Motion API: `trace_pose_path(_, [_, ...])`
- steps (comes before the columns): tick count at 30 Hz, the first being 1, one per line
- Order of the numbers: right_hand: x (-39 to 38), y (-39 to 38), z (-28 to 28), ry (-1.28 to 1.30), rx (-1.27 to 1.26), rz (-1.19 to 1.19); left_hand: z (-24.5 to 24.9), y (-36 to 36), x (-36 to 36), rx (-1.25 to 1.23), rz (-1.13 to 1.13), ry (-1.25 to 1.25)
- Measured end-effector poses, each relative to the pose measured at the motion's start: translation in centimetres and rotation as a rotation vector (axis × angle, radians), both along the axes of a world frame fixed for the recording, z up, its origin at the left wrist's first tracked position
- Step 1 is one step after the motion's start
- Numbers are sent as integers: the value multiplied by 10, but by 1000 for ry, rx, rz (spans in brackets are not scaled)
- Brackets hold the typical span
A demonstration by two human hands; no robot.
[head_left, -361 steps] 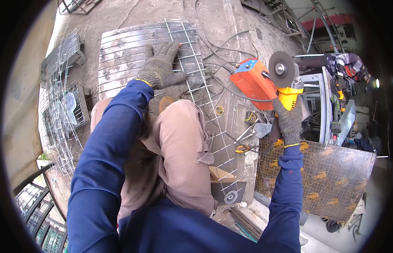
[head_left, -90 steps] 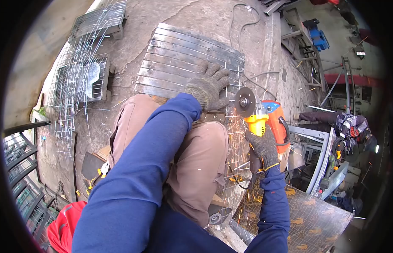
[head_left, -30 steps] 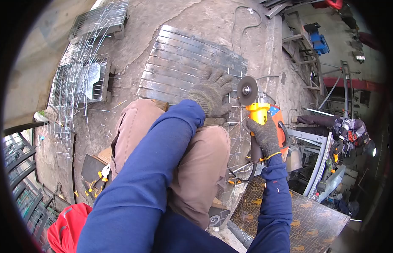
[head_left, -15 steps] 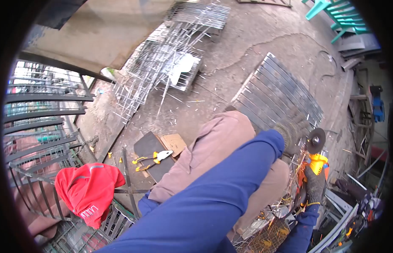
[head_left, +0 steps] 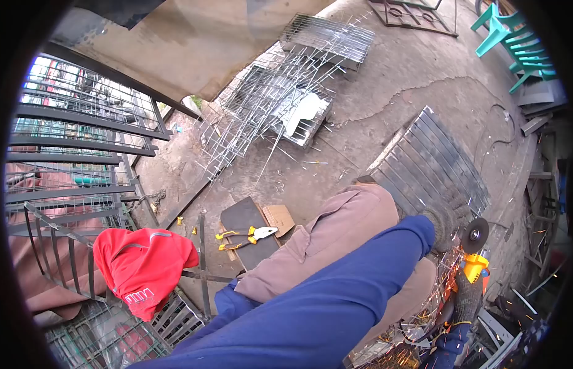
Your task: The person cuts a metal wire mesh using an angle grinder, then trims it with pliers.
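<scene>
An angle grinder with a grey disc point(head_left: 474, 235) and a yellow guard point(head_left: 474, 267) is at the lower right, held in my gloved right hand point(head_left: 466, 298). Orange sparks fly around it and down over thin metal wires. My gloved left hand point(head_left: 445, 222) lies at the near edge of a dark slatted metal panel point(head_left: 425, 160), fingers stretched out, just left of the disc. My blue left sleeve crosses over my brown-trousered leg. Yellow-handled pliers point(head_left: 248, 237) rest on a dark board point(head_left: 244, 216) left of my knee.
Wire grids and loose rods point(head_left: 280, 104) lie on the ground ahead. A red cloth point(head_left: 145, 264) hangs over a metal frame at left. Dark metal racks point(head_left: 83, 120) stand at far left, a green chair point(head_left: 514, 46) at upper right. Metal scraps point(head_left: 492, 329) lie at lower right.
The whole view has shifted, so most things appear farther right and lower. Sparks now also spread to the lower right. The right hand still holds the grinder, and the left hand remains beside the panel.
</scene>
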State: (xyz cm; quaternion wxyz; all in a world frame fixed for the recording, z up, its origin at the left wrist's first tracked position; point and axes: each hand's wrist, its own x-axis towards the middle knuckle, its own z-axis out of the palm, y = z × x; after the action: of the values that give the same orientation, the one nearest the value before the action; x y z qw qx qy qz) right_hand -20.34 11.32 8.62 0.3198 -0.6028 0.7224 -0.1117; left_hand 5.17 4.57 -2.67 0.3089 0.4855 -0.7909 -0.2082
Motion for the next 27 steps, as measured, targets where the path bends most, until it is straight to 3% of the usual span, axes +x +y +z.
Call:
trace_pose_path(3, [11,-4,-8,52,29,-84,0,-3,7,6,1,30])
trace_pose_path(8, [11,-11,2,-166,81,-107,6,5,13,-58,1,32])
trace_pose_path(13, [31,-19,23,-64,-14,-197,24,6,25,-36,-67,-164])
trace_pose_path(19, [27,-36,19,20,-48,-201,33,7,28,34,-110,-173])
trace_pose_path(27, [30,-45,0,-50,-30,-144,30,6,27,23,-105,-163])
